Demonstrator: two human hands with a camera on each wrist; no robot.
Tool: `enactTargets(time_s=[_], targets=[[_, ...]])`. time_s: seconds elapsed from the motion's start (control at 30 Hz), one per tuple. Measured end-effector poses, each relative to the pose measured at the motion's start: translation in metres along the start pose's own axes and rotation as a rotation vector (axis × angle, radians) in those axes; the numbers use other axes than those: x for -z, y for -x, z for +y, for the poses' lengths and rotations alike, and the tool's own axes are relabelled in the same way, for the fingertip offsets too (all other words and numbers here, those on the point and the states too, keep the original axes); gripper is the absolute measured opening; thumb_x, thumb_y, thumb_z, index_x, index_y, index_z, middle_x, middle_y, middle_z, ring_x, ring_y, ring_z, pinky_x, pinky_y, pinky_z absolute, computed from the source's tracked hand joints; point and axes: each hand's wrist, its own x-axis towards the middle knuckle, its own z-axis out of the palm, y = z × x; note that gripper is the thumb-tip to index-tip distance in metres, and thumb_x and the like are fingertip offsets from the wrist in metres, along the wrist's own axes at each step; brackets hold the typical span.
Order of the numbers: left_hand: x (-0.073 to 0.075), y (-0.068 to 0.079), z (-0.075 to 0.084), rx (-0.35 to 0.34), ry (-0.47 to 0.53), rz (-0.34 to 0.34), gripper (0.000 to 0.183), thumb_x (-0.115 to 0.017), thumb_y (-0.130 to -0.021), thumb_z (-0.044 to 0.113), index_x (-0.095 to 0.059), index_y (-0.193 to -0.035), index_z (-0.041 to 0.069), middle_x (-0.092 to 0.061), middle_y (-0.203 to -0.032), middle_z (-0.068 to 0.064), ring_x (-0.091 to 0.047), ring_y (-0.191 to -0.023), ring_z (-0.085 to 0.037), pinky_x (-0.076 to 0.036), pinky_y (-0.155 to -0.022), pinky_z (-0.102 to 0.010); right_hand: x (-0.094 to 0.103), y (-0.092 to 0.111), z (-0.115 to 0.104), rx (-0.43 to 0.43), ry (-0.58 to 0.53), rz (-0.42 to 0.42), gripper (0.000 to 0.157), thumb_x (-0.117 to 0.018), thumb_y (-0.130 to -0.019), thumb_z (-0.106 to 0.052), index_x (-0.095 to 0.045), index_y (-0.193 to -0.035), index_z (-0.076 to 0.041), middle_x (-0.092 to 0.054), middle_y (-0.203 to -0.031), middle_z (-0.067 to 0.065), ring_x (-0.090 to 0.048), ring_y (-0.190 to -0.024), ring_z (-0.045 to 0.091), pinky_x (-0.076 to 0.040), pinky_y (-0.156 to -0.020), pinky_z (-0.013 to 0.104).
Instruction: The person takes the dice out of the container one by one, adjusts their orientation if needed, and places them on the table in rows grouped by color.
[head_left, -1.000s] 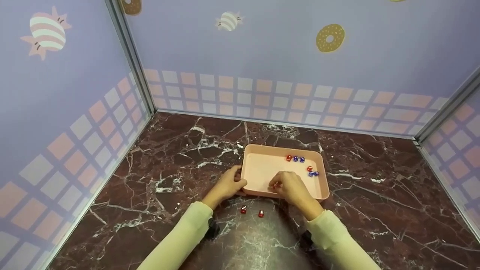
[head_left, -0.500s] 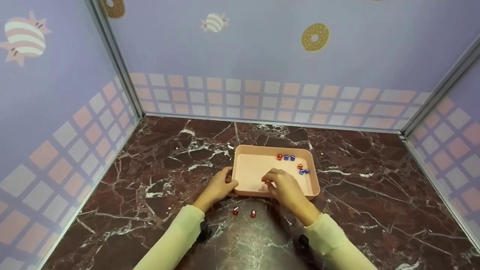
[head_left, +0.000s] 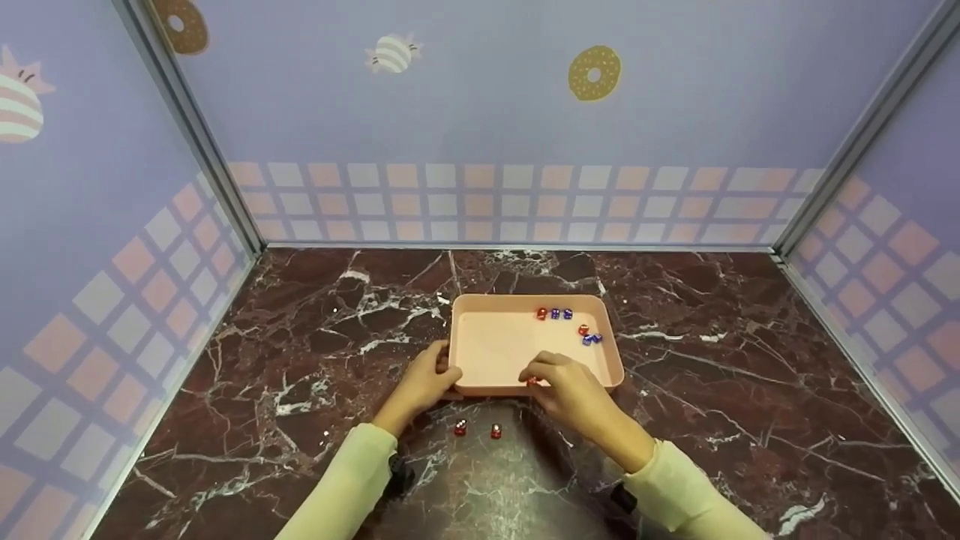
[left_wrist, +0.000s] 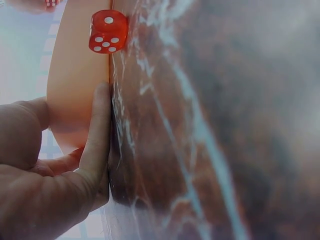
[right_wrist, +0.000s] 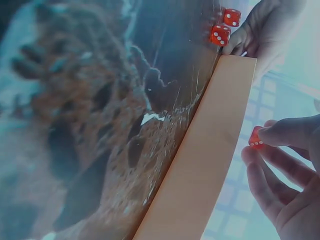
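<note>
In the head view my left hand [head_left: 421, 381] grips the near left corner of a peach plastic tray [head_left: 480, 301]. In the left wrist view its fingers [left_wrist: 98, 130] lie along the tray's outer wall, close to the tabletop. My right hand [head_left: 571, 394] pinches a red die [right_wrist: 256, 138] between thumb and fingertips, held up by the tray's near wall. Inside the tray, a red die [head_left: 542, 313] and two blue dice [head_left: 561, 313] form a row at the back. Another red die [head_left: 583, 330] and two blue dice [head_left: 592, 339] sit near the right wall.
Two red dice, a left one [head_left: 460, 427] and a right one [head_left: 496, 431], lie on the dark marbled table [head_left: 360, 300] in front of the tray. Patterned panels [head_left: 487, 202] enclose the table at the back and both sides.
The head view has turned, so the scene sits further left. My right hand, keeping its red die, has shifted slightly towards the tray's near wall. My left hand stays at the corner.
</note>
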Motion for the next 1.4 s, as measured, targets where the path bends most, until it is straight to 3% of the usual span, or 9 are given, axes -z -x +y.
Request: enactTargets(time_s=[0.17, 0.43, 0.67, 0.9, 1.1, 1.4], targets=[[0.000, 0.002, 0.001, 0.009, 0.002, 0.009, 0.061, -0.057, -0.091, -0.005, -0.044, -0.150, -0.011, -0.063, -0.117, -0.029, -0.072, -0.094, -0.036, -0.073, -0.070, -0.042, 0.003, 0.008, 0.003, 0.038, 0.000, -0.006, 0.021, -0.077, -0.079, 0.010, -0.077, -0.092, -0.007, -0.071, -0.091, 0.003, -0.070, -0.083, 0.021, -0.066, -0.072, 0.039], [0.000, 0.002, 0.003, 0.003, -0.026, 0.008, 0.061, -0.057, -0.091, -0.004, -0.043, -0.151, -0.012, -0.062, -0.119, -0.029, -0.072, -0.097, -0.037, -0.073, -0.071, -0.043, 0.007, 0.015, 0.011, 0.005, -0.093, 0.000, 0.022, -0.076, -0.078, 0.014, -0.076, -0.090, -0.005, -0.072, -0.090, 0.005, -0.070, -0.082, 0.021, -0.068, -0.073, 0.034], [-0.001, 0.000, 0.004, 0.005, -0.016, 0.020, 0.062, -0.058, -0.091, -0.005, -0.043, -0.151, -0.012, -0.063, -0.118, -0.029, -0.073, -0.096, -0.039, -0.073, -0.070, -0.043, 0.012, 0.020, 0.014, 0.064, -0.149, 0.015, 0.020, -0.075, -0.079, 0.014, -0.076, -0.091, -0.003, -0.072, -0.089, 0.006, -0.070, -0.080, 0.020, -0.068, -0.070, 0.030], [0.000, 0.001, 0.004, 0.004, -0.011, 0.016, 0.060, -0.058, -0.091, -0.005, -0.044, -0.149, -0.012, -0.063, -0.117, -0.028, -0.072, -0.097, -0.037, -0.073, -0.070, -0.044, 0.015, 0.026, 0.014, 0.032, -0.168, -0.071, 0.022, -0.075, -0.080, 0.011, -0.078, -0.096, -0.004, -0.076, -0.093, 0.005, -0.072, -0.084, 0.020, -0.069, -0.077, 0.034], [0.000, 0.000, 0.002, 0.007, -0.023, 0.004, 0.061, -0.057, -0.091, -0.004, -0.043, -0.151, -0.012, -0.062, -0.117, -0.028, -0.072, -0.096, -0.036, -0.073, -0.071, -0.041, 0.012, 0.032, 0.013, -0.014, -0.181, -0.160, 0.020, -0.076, -0.083, 0.009, -0.078, -0.098, -0.004, -0.077, -0.093, 0.005, -0.072, -0.082, 0.019, -0.068, -0.075, 0.032], [-0.001, 0.000, 0.001, -0.001, -0.041, 0.007, 0.061, -0.056, -0.091, -0.003, -0.042, -0.150, -0.013, -0.061, -0.120, -0.029, -0.071, -0.099, -0.034, -0.073, -0.071, -0.040, 0.008, 0.035, 0.011, 0.027, -0.183, -0.209, 0.018, -0.078, -0.084, 0.008, -0.078, -0.098, -0.004, -0.077, -0.092, 0.004, -0.071, -0.083, 0.017, -0.066, -0.073, 0.030]])
